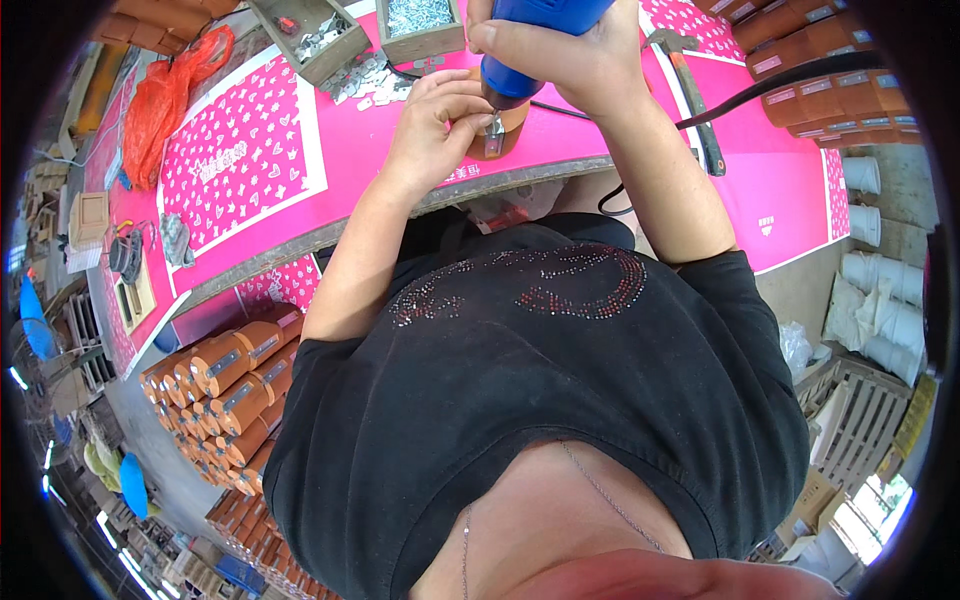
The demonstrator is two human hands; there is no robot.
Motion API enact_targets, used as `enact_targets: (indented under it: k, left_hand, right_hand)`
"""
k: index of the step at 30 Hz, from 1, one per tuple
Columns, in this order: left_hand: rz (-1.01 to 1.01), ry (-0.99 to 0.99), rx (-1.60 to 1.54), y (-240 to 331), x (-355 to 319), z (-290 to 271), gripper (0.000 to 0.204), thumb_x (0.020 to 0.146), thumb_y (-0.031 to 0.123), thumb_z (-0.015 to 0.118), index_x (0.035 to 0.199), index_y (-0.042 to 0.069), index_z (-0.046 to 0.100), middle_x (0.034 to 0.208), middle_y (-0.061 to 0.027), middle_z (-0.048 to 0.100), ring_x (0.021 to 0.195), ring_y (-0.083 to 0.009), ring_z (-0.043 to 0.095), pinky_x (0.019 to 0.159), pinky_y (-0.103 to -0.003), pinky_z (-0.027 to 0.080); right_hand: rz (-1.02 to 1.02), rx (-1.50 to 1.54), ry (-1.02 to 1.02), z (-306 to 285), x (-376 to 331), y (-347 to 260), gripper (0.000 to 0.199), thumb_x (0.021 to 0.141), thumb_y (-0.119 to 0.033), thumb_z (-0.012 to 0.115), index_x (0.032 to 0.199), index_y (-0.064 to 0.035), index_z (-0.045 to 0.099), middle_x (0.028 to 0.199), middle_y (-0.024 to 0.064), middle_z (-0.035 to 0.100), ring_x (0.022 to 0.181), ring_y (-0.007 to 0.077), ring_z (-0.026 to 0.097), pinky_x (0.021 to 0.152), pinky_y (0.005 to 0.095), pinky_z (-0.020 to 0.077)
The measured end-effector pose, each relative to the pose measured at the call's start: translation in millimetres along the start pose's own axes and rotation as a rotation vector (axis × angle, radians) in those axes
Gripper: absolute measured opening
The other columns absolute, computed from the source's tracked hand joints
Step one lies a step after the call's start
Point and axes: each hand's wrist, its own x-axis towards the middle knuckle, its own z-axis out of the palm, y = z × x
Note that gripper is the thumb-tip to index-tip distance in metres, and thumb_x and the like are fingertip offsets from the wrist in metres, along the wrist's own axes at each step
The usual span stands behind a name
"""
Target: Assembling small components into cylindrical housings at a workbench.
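My right hand (585,62) is wrapped round a blue electric screwdriver (540,25), which points down at the pink-covered table. Its dark tip meets a small metal plate (494,137) on an orange-brown cylinder (511,128) near the table's front edge. Close beside that tip, my left hand (440,122) pinches thumb and fingers together against the cylinder. Whatever lies between those fingertips is too small to make out. Beyond the left hand, loose metal plates (372,84) are spread on the table.
Wooden trays hold metal parts (340,60) and screws (424,43) at the far side. A hammer (698,115) lies right of my right forearm. Stacked cylinders stand at the right (835,95) and lower left (235,385). An orange-red plastic bag (165,115) lies at the left.
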Motion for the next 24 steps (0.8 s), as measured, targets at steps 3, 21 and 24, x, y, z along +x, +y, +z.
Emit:
enact_targets:
  k: [3, 21, 24]
  left_hand:
    - [-0.004, 0.000, -0.007, -1, -1, 0, 0.010, 0.069, 0.006, 0.064, 0.079, 0.004, 0.064, 0.092, -0.0081, 0.062, 0.105, -0.0240, 0.049, 0.089, -0.036, 0.037]
    - [-0.088, 0.149, -0.063, -3, -10, 19, 0.011, 0.066, 0.010, 0.068, 0.074, 0.004, 0.065, 0.083, -0.0042, 0.065, 0.106, -0.0272, 0.051, 0.093, -0.041, 0.035]
    - [-0.084, 0.164, -0.076, -4, -11, 20, 0.009, 0.066, 0.008, 0.068, 0.072, 0.003, 0.065, 0.082, -0.0052, 0.065, 0.104, -0.0287, 0.052, 0.091, -0.041, 0.038]
  right_hand:
    - [-0.008, -0.038, 0.007, 1, -1, 2, 0.048, 0.062, 0.002, 0.063, 0.108, 0.0044, 0.046, 0.071, 0.0046, 0.057, 0.063, 0.0099, 0.056, 0.058, 0.0248, 0.0468]
    - [-0.023, -0.324, -0.232, -15, 0, 10, 0.047, 0.074, -0.007, 0.042, 0.120, -0.0025, 0.036, 0.087, 0.0126, 0.054, 0.078, 0.0244, 0.051, 0.076, 0.0440, 0.0414]
    - [-0.035, -0.315, -0.242, -15, 2, 10, 0.046, 0.073, -0.004, 0.043, 0.118, -0.0015, 0.036, 0.086, 0.0135, 0.055, 0.077, 0.0254, 0.052, 0.075, 0.0442, 0.0419]
